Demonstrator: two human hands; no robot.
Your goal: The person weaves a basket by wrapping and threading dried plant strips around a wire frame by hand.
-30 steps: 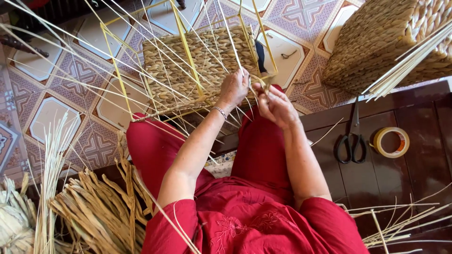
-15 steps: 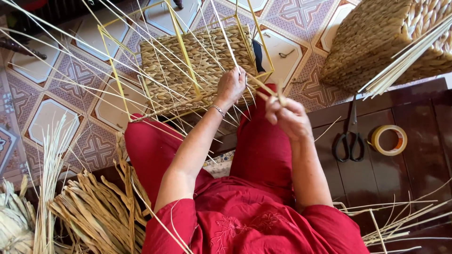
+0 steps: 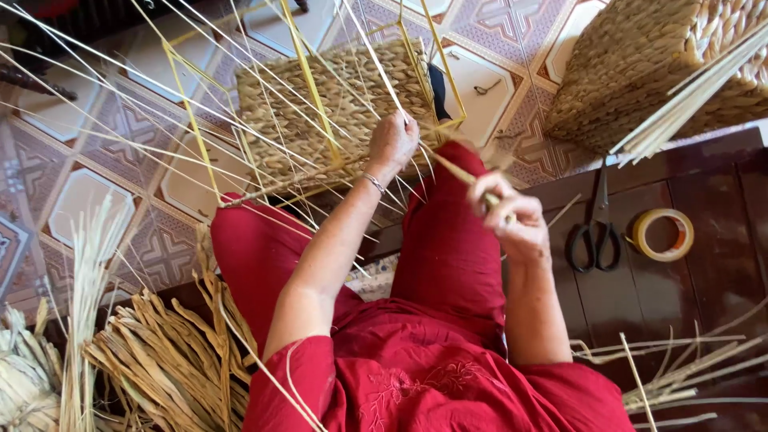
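A half-woven straw basket (image 3: 336,112) on a yellow wire frame (image 3: 308,76) rests against my knees, with many thin pale spokes sticking out of it. My left hand (image 3: 394,142) presses against the basket's woven edge, fingers curled among the spokes; a thin bracelet circles that wrist. My right hand (image 3: 512,216) is pulled back to the right and pinches a straw strand (image 3: 458,170) that runs taut from the basket's edge to the fingers. I wear red clothes.
A finished woven basket (image 3: 640,72) stands at the upper right with a bundle of pale sticks (image 3: 692,96) across it. Black scissors (image 3: 594,232) and a tape roll (image 3: 662,234) lie on the dark wooden board. Loose dried straw (image 3: 160,360) lies at lower left.
My right hand has drawn away from the basket to the right and downward, pulling the strand taut. My left hand has stayed at the basket's edge.
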